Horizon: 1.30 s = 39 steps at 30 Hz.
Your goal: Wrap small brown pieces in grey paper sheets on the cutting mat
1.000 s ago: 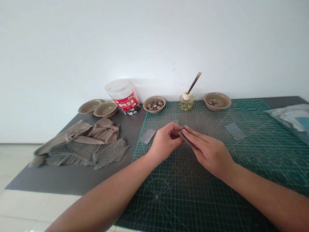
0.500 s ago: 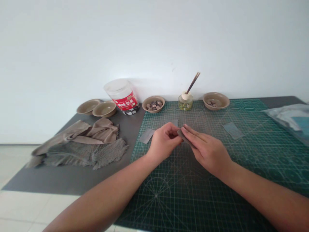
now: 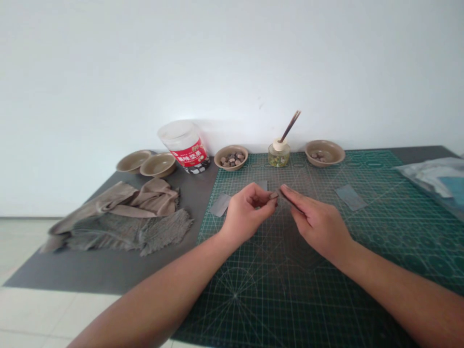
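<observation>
Grey strip (image 3: 290,202) now tilted edge-on

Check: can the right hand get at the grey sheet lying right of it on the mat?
Probably yes: the grey sheet lies flat, nothing between, but the right hand pinches a dark strip.

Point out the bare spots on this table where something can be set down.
The green cutting mat is bare in front of the left hand and right hand. More bare mat lies between the grey strip and the plastic bag. Grey table shows below the cloths. The back edge is crowded: bowls, tub, jar.
</observation>
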Tool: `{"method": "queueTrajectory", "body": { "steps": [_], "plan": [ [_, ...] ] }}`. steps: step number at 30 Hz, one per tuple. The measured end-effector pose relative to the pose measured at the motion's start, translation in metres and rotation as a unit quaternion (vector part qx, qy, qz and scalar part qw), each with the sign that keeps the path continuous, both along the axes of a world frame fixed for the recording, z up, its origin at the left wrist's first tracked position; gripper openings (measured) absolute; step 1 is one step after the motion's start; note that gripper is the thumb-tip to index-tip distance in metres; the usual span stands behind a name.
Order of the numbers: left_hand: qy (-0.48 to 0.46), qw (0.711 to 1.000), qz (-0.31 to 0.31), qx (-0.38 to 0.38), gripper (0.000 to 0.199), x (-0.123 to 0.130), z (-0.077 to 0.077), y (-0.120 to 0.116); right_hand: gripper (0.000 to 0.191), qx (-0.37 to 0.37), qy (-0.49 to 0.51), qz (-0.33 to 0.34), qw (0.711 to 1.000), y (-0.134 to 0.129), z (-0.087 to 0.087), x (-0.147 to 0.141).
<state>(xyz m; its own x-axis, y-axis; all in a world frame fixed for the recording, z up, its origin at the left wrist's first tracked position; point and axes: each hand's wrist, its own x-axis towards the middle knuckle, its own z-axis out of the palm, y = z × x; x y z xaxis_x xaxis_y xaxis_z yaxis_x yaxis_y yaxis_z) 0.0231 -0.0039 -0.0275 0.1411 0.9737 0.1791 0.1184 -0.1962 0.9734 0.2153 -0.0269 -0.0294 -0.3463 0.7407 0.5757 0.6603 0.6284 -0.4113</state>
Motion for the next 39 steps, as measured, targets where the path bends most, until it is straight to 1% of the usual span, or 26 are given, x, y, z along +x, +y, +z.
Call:
{"method": "queueTrajectory", "body": {
  "steps": [3, 7, 11, 14, 16, 20, 23, 25, 28, 30, 33, 35, 39],
  "plan": [
    [0.011, 1.0, -0.001, 0.004, 0.021, -0.0006, -0.0015, 0.0016, 0.046, 0.001, 0.009, 0.016, 1.0, -0.0026, 0.0019, -0.0015],
    [0.025, 1.0, -0.003, 0.016, 0.021, -0.0005, -0.0022, 0.0015, 0.05, -0.007, -0.013, 0.052, 0.999, -0.0049, 0.0023, -0.0028],
    [0.025, 0.999, -0.004, 0.019, 0.02, 0.0, -0.001, 0.0001, 0.048, -0.008, -0.012, 0.034, 0.999, -0.0062, 0.0017, -0.0028],
    [0.012, 0.999, -0.014, 0.036, 0.02, -0.0004, -0.0004, -0.0002, 0.049, 0.0, -0.012, 0.05, 0.999, -0.0079, 0.0027, -0.0034],
    [0.009, 0.999, -0.016, 0.041, 0.018, -0.0009, -0.0006, -0.0003, 0.048, -0.009, -0.007, 0.051, 0.999, -0.0073, 0.0031, -0.0038],
    [0.007, 0.999, -0.011, 0.039, 0.016, -0.0008, -0.0021, -0.0003, 0.043, -0.05, 0.027, 0.006, 0.998, -0.0031, 0.0018, -0.0033],
    [-0.001, 0.999, -0.022, 0.044, 0.014, -0.0006, -0.0031, 0.0003, 0.043, -0.061, 0.047, -0.004, 0.997, -0.0024, 0.0015, -0.003],
    [0.002, 0.999, -0.026, 0.047, 0.014, -0.001, -0.0031, 0.001, 0.045, -0.049, 0.049, 0.004, 0.998, -0.0037, 0.002, -0.0031],
    [0.012, 0.998, -0.025, 0.054, 0.017, -0.0016, -0.0021, 0.0021, 0.049, -0.028, 0.026, 0.046, 0.998, -0.0056, 0.0023, -0.0033],
    [0.017, 0.998, -0.022, 0.049, 0.018, -0.0015, -0.0012, 0.0022, 0.05, -0.027, 0.014, 0.063, 0.998, -0.0061, 0.0022, -0.0031],
    [0.02, 0.999, -0.02, 0.041, 0.018, -0.0013, -0.0002, 0.0012, 0.05, -0.029, 0.012, 0.062, 0.998, -0.0065, 0.0023, -0.0025],
    [0.017, 0.998, -0.021, 0.05, 0.017, -0.0017, -0.0001, 0.0001, 0.049, -0.03, 0.013, 0.064, 0.997, -0.0062, 0.0025, -0.0021],
    [0.007, 0.998, -0.019, 0.064, 0.015, -0.0036, -0.0004, -0.0017, 0.044, -0.076, 0.023, 0.028, 0.996, -0.002, 0.0012, -0.0005]
  ]
}}
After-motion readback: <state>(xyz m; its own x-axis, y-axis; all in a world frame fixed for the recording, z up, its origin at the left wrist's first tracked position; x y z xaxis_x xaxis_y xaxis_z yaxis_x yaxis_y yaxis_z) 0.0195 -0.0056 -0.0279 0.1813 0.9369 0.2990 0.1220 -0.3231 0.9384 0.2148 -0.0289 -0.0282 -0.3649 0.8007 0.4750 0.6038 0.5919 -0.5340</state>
